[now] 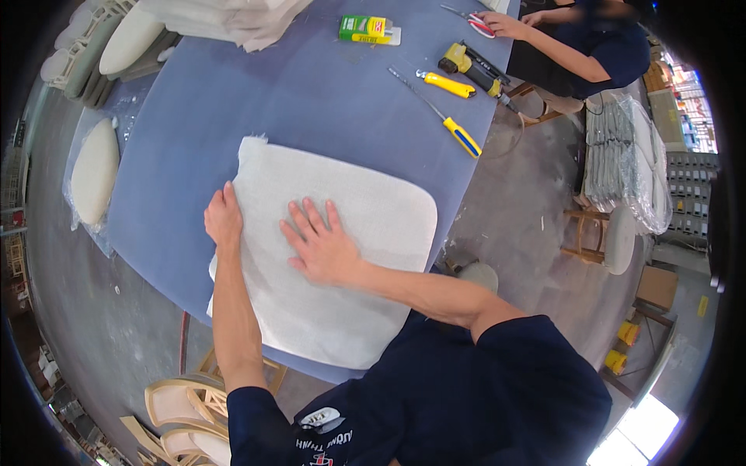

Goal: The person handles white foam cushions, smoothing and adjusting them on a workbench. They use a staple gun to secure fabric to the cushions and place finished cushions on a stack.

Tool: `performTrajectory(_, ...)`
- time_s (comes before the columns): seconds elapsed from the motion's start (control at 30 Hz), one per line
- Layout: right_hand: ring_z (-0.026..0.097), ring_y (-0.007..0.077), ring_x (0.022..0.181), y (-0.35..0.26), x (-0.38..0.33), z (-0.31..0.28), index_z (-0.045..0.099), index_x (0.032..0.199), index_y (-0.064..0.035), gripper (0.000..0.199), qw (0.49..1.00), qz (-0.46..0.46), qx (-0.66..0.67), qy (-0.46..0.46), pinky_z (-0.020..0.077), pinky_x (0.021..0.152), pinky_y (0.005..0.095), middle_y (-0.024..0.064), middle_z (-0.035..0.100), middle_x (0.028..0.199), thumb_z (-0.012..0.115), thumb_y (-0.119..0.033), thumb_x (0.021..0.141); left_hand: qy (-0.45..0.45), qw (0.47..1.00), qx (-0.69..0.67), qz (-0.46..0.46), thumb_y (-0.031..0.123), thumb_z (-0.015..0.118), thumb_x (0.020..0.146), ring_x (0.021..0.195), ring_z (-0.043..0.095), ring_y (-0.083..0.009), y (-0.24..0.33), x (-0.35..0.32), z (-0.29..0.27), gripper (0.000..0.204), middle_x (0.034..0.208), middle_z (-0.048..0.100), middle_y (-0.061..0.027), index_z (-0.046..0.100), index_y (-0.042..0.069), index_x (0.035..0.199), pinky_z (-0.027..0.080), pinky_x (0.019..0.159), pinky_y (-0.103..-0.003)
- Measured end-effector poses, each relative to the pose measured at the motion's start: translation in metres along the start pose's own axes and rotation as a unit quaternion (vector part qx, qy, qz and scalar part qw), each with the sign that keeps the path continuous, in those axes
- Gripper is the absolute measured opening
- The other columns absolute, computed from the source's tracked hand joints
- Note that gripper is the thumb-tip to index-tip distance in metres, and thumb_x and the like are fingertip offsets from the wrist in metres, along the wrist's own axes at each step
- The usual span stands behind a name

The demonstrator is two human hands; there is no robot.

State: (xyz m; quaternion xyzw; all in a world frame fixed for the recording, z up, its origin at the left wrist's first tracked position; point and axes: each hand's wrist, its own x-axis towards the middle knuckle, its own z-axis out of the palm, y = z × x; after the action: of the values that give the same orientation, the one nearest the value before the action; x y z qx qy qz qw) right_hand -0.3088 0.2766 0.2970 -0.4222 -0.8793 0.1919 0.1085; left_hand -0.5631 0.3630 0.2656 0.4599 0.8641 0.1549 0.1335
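White fabric-covered seat pad (pixel 342 256) lies flat on the blue bench (pixel 311 101), filling the near part of it at about six o'clock from the bench's middle, with its near edge hanging just over the bench rim toward me. My left hand (pixel 224 220) is closed over the pad's left edge at nine o'clock, fingers curled so that I cannot see their tips; whether they pinch the cloth or only press it I cannot tell. My right hand (pixel 320 247) lies open and flat on the pad's middle, fingers spread and pointing to eleven o'clock. The two hands are apart, both touching the pad.

My own dark shirt hides the pad's near right corner. Whatever is beneath the cloth is covered and cannot be made out.

At twelve o'clock, well apart from the pad, a green and yellow box (pixel 365 29) sits by the far bench edge. At one to two o'clock lie a yellow utility knife (pixel 446 84), a long screwdriver with a yellow and blue handle (pixel 461 137), and a yellow staple gun (pixel 474 68). Past them another person's hand (pixel 501 23) rests on the bench at one o'clock, touching something red and white too small to tell. A heap of pale cloth (pixel 233 19) is cut off by the top edge at eleven o'clock. At nine o'clock an oval cushion in clear plastic wrap (pixel 94 172) rests on the floor beside the bench. Nothing lies between my hands and the pad.
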Motion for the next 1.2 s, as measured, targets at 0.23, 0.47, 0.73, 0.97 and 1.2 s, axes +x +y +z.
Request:
performTrajectory(0.23, 0.042, 0.0481, 0.147, 0.1, 0.02, -0.057, 0.055, 0.15, -0.0057, 0.059, 0.992, 0.03, 0.034, 0.119, 0.031, 0.12, 0.0679, 0.0229, 0.045, 0.161, 0.062, -0.036, 0.1, 0.038, 0.999, -0.009, 0.0, 0.053, 0.049, 0.108, 0.091, 0.067, -0.0472, 0.001, -0.004, 0.002, 0.056, 0.09, 0.074, -0.0208, 0.07, 0.004, 0.091, 0.05, 0.081, -0.057)
performTrajectory(0.47, 0.067, 0.0424, 0.119, 0.388, 0.028, -0.156, 0.067, 0.136, -0.0059, 0.043, 0.934, 0.255, -0.04, 0.247, 0.0543, 0.102, 0.0519, 0.0246, 0.07, 0.128, 0.066, -0.025, 0.098, 0.03, 0.999, -0.02, -0.015, 0.052, 0.05, 0.109, 0.087, 0.066, -0.0467, 0.013, 0.0, 0.007, 0.057, 0.087, 0.073, -0.021, 0.069, 0.002, 0.089, 0.05, 0.078, -0.055)
performTrajectory(0.73, 0.065, 0.0501, 0.118, 0.505, 0.076, -0.173, 0.042, 0.158, -0.0155, 0.072, 0.925, 0.332, -0.153, 0.099, 0.0553, 0.101, 0.0568, 0.0281, 0.055, 0.132, 0.07, -0.018, 0.091, 0.023, 0.998, -0.038, -0.036, 0.051, 0.05, 0.109, 0.085, 0.066, -0.0457, 0.006, -0.001, 0.011, 0.058, 0.083, 0.071, -0.0211, 0.07, 0.001, 0.088, 0.049, 0.078, -0.054)
performTrajectory(0.97, 0.07, 0.0463, 0.113, 0.543, 0.085, -0.194, 0.031, 0.164, -0.0077, 0.097, 0.944, 0.263, -0.187, -0.062, 0.0569, 0.096, 0.0532, 0.0295, 0.073, 0.121, 0.079, -0.031, 0.083, -0.012, 0.998, 0.001, -0.054, 0.058, 0.046, 0.108, 0.1, 0.068, -0.0462, -0.001, 0.009, 0.006, 0.059, 0.1, 0.074, -0.0225, 0.073, 0.007, 0.098, 0.052, 0.086, -0.056)
performTrajectory(1.2, 0.071, 0.0211, 0.08, 0.399, 0.055, -0.255, 0.069, 0.122, -0.0008, 0.04, 0.947, 0.315, 0.064, 0.003, 0.0556, 0.072, 0.036, 0.0099, 0.074, 0.091, 0.07, -0.026, 0.09, -0.022, 0.996, -0.049, -0.07, 0.052, 0.047, 0.108, 0.094, 0.071, -0.043, 0.003, 0.004, 0.003, 0.054, 0.092, 0.076, -0.0182, 0.077, 0.008, 0.098, 0.055, 0.086, -0.055)
